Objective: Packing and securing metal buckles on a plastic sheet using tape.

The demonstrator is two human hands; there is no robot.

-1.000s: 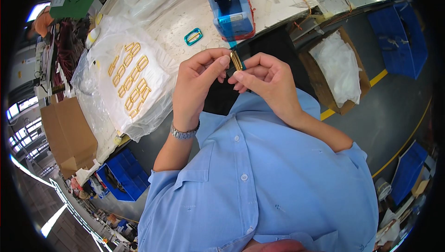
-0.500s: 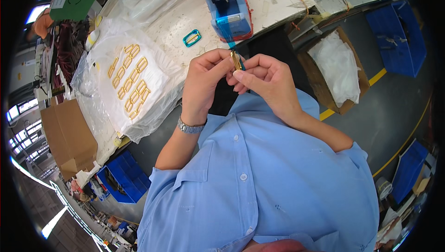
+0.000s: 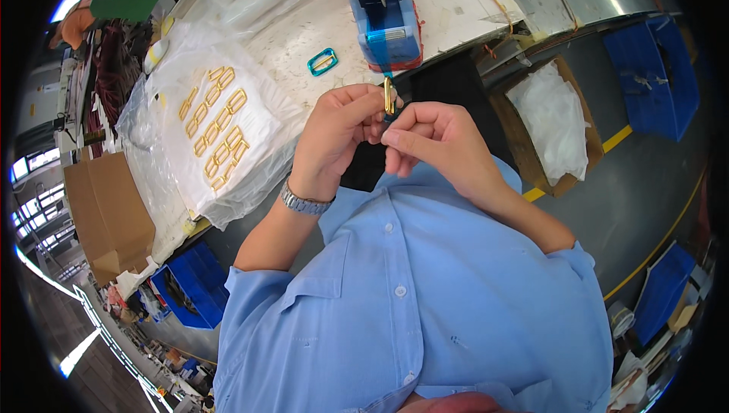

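My left hand point(image 3: 338, 124), with a metal watch on its wrist, pinches a gold buckle point(image 3: 389, 94) upright between thumb and fingers. A bit of blue film shows along the buckle's lower side. Just right of it, my right hand point(image 3: 448, 140) has thumb and fingertips pressed together; anything between them is hidden. Beyond the hands stands a blue tape dispenser point(image 3: 412, 37), its strip of blue tape point(image 3: 377, 42) hanging at the near end. To its left, another buckle point(image 3: 323, 61) with a blue-covered frame lies on the table.
Several gold buckles point(image 3: 230, 119) lie in rows on white sheeting point(image 3: 262, 121) at the left. An open carton point(image 3: 524, 140) with white plastic stands at the right. Blue bins point(image 3: 190, 288) and a brown cardboard box point(image 3: 106, 212) are around the table point(image 3: 292, 37).
My right hand's fingertips have drawn off the buckle, slightly down. The buckle stays in my left hand and shows more of its gold face. The whole view has shifted a little.
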